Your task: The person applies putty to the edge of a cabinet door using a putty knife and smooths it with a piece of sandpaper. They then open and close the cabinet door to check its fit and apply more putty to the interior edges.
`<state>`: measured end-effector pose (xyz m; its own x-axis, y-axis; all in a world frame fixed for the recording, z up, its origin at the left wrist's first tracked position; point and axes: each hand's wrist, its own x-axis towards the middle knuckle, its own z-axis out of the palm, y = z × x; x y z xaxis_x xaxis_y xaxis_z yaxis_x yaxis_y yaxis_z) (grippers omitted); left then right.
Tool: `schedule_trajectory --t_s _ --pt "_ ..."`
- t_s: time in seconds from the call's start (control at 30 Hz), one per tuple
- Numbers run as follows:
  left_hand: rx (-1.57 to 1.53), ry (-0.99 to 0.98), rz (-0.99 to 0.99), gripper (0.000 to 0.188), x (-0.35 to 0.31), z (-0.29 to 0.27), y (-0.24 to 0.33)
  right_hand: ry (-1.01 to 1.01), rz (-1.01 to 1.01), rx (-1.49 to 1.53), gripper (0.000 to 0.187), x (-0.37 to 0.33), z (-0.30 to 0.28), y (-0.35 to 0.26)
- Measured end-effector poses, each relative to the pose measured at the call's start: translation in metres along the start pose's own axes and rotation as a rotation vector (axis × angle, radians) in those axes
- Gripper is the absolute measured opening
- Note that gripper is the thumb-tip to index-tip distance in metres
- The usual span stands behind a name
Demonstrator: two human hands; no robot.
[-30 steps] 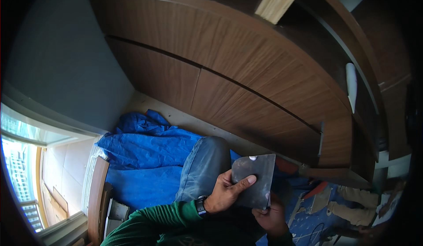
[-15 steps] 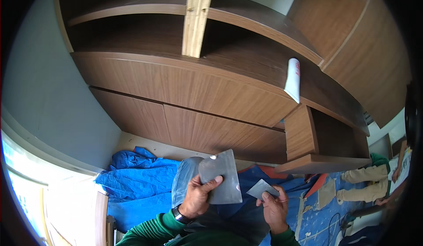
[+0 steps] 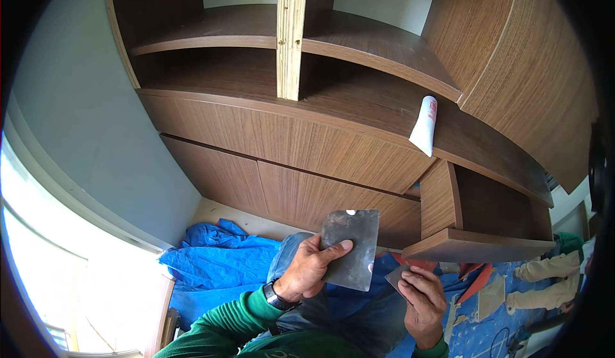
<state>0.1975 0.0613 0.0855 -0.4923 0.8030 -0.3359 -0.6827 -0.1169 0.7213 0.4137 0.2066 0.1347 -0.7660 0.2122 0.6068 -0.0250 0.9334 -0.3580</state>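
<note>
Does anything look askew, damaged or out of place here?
The white tube: its flat end seems to jut past the front edge of the brown shelf, so it looks precariously placed. The blue sheet is bunched at its far end. The grey plate in the left hand looks smudged, but not clearly damaged.

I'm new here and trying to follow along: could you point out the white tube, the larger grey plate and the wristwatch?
White tube point(image 3: 424, 127): head view, middle of its body.
Larger grey plate point(image 3: 360, 255): head view, middle of its flat face.
Wristwatch point(image 3: 275, 298): head view, its dark strap.
</note>
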Motion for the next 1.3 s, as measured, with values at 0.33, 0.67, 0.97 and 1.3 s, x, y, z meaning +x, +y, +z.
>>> schedule_trajectory --t_s 0.33,0.67,0.97,1.3 --pt "0.019 0.022 -0.08 0.031 0.002 0.0 -0.021 -0.193 -0.221 -0.25 0.064 -0.03 -0.013 0.011" --pt "0.119 0.036 -0.015 0.03 0.0 0.033 0.016 -0.048 -0.019 -0.071 0.033 -0.005 -0.013 0.005" --pt "0.058 -0.042 0.038 0.025 0.005 0.04 -0.012 0.031 -0.059 -0.138 0.03 -0.027 0.003 0.011" --pt "0.157 -0.027 0.166 0.019 -0.013 0.047 -0.022 -0.033 -0.101 -0.162 0.028 -0.035 0.001 0.004"
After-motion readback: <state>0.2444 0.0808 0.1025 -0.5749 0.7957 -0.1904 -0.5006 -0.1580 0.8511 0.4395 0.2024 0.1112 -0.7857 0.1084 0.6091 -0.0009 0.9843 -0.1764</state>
